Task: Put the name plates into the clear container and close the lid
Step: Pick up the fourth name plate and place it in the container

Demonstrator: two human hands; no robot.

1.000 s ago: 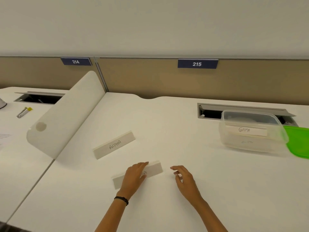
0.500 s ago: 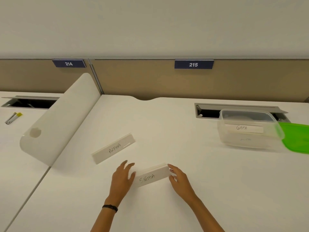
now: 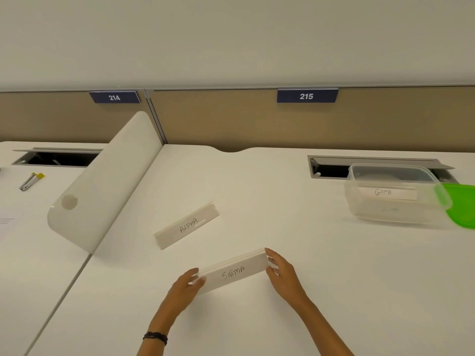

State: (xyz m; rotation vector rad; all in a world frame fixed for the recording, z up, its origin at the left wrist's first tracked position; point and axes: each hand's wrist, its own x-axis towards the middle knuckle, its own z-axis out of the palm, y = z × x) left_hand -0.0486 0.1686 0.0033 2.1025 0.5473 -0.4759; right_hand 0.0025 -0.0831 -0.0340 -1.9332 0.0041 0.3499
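A white name plate marked SIGMA (image 3: 232,272) stands on the white desk (image 3: 321,291) near me. My left hand (image 3: 185,289) grips its left end and my right hand (image 3: 281,274) grips its right end. A second plate marked ALPHA (image 3: 187,225) stands farther back to the left, untouched. The clear container (image 3: 393,194) sits at the far right with its top uncovered; a plate marked GAMA (image 3: 385,192) shows through its wall, and another plate lies below it. The green lid (image 3: 462,204) leans against the container's right side.
A white curved divider (image 3: 102,183) separates this desk from the left one, where a small metal clip with a yellow tip (image 3: 30,180) lies. Cable slots (image 3: 331,168) open at the back edge. A tan partition carries tags 214 and 215.
My left hand slid off the top of the SIGMA plate to its left end, my right hand closed on its right end, and the plate shifted right and now stands with its face toward me.
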